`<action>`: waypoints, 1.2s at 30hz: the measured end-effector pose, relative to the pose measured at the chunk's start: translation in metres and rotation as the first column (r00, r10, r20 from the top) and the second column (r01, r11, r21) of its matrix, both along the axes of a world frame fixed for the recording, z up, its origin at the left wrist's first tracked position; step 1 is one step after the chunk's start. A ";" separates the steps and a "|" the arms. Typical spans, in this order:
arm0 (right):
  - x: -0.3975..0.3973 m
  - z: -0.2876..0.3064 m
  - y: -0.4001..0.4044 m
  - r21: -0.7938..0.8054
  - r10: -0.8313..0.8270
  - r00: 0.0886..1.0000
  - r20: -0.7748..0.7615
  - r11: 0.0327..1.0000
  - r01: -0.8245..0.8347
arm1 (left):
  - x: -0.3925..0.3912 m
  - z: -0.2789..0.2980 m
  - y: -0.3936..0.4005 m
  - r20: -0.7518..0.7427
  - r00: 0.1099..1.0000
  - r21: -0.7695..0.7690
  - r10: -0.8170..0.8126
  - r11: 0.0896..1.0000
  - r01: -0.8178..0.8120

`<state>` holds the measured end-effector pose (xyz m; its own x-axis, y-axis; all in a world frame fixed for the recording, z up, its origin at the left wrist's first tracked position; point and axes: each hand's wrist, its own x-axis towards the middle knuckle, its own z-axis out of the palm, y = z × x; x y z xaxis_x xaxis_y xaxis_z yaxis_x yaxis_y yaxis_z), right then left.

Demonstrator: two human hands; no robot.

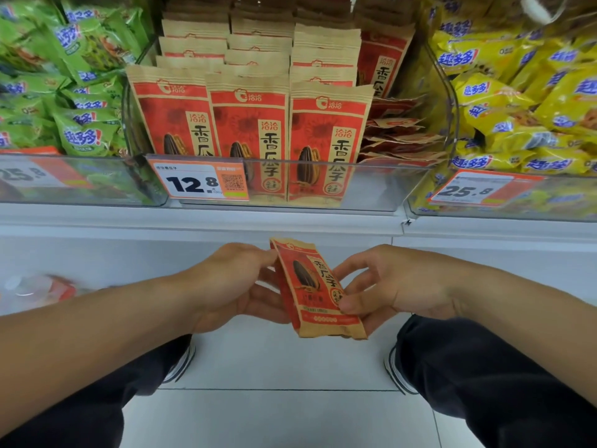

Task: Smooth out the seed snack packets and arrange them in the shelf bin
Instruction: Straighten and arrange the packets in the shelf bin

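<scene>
A red and tan seed snack packet [315, 286] is held tilted in front of me, below the shelf. My left hand [232, 282] grips its left edge, thumb near the top corner and fingers behind. My right hand [384, 286] pinches its lower right side, thumb on the front. Above stands the clear shelf bin [371, 189]. Three rows of upright seed packets [248, 124] fill its left and middle. At its right side lies a loose heap of seed packets [397, 134], with one upright packet [381, 59] behind the heap.
Green snack bags [64, 92] fill the bin on the left and yellow snack bags [523, 108] the bin on the right. Orange price tags [198, 181] hang on the bin fronts. A white shelf ledge [290, 221] runs under the bins. My knees flank a tiled floor [290, 383].
</scene>
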<state>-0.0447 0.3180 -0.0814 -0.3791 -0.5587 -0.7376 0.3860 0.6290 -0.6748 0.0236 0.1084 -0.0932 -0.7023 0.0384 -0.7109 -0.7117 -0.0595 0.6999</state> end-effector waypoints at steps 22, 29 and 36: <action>0.023 -0.011 -0.025 0.009 0.043 0.702 -0.711 0.999 -0.052 | 0.004 -0.001 0.013 -0.316 0.831 -0.600 -0.457 0.775 0.197; 0.013 -0.018 -0.024 -0.045 -0.010 0.816 -0.577 0.999 -0.020 | 0.002 -0.003 0.012 -0.320 0.842 -0.584 -0.434 0.790 0.186; 0.012 -0.015 -0.024 -0.066 -0.085 0.855 -0.512 0.996 0.060 | 0.001 0.003 0.007 -0.274 0.773 -0.679 -0.572 0.685 0.266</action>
